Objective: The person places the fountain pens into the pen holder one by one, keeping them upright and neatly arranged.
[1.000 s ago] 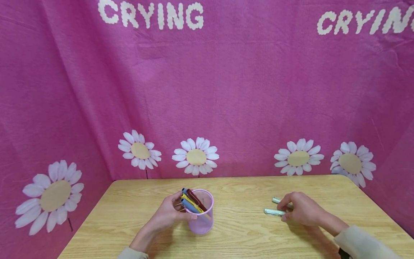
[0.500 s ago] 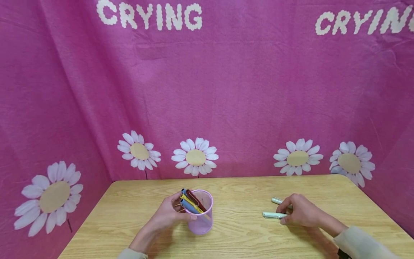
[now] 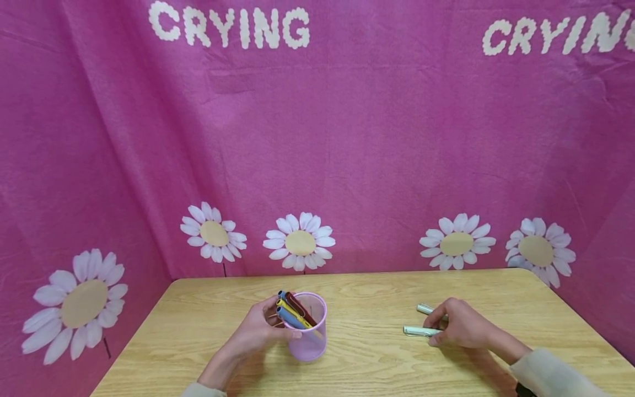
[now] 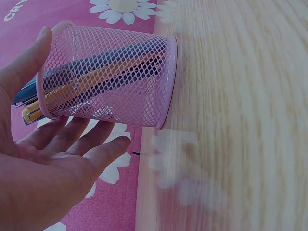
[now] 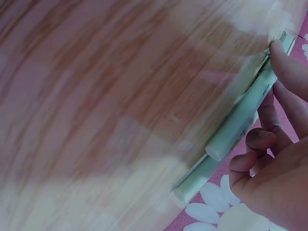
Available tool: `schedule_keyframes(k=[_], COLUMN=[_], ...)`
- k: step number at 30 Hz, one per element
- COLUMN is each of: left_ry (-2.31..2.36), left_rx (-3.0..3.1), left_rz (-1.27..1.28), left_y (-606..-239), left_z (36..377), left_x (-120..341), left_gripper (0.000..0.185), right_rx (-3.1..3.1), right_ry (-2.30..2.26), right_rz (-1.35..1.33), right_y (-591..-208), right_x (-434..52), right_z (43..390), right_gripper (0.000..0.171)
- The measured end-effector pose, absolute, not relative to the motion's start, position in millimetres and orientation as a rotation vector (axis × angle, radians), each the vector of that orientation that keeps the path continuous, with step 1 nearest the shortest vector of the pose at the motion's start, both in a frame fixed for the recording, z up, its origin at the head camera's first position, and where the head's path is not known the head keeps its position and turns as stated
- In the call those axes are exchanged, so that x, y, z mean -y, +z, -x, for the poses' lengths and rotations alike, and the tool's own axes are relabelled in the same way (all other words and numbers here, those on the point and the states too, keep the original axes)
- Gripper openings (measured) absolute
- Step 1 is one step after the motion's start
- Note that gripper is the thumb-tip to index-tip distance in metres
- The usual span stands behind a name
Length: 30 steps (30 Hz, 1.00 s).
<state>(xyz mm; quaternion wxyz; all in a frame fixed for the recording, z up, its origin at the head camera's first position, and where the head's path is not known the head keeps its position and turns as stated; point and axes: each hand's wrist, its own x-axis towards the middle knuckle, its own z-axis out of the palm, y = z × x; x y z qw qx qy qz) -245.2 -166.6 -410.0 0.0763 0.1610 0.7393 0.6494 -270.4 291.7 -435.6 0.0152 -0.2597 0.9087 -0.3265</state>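
Observation:
A pink mesh pen cup (image 3: 308, 346) stands upright on the table. Pens lean inside it: a dark red pen (image 3: 300, 306), a yellow pen (image 4: 32, 112) and blue ones. My left hand (image 3: 258, 327) holds the cup at its left side near the rim, thumb in front and fingers behind. To the right, two pale green pens lie roughly parallel. My right hand (image 3: 463, 325) pinches the nearer pale green pen (image 3: 418, 331) between thumb and index finger, close to the tabletop. The farther pale green pen (image 3: 424, 309) is partly hidden behind the fingers.
The wooden table (image 3: 367, 298) reaches back to a pink cloth (image 3: 377, 165) with printed daisies and lettering. That cloth hangs behind the table and along its sides. Bare wood lies between the cup and the pale green pens.
The nearer pale green pen has shifted slightly toward me under my right hand, whose thumb has moved a little. My left hand and the cup stay in place.

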Motion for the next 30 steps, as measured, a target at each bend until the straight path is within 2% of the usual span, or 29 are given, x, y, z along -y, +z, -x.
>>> schedule_keyframes(k=[30], left_ry=[1.938], left_rx=[-2.242], left_rz=[-0.462], left_y=[-411], left_z=[245], left_x=[166], left_gripper=[0.086], right_rx=[-2.755], right_ry=[-1.205], right_rz=[0.658], right_y=[-414], right_x=[-271], right_z=[259], right_gripper=[0.014])
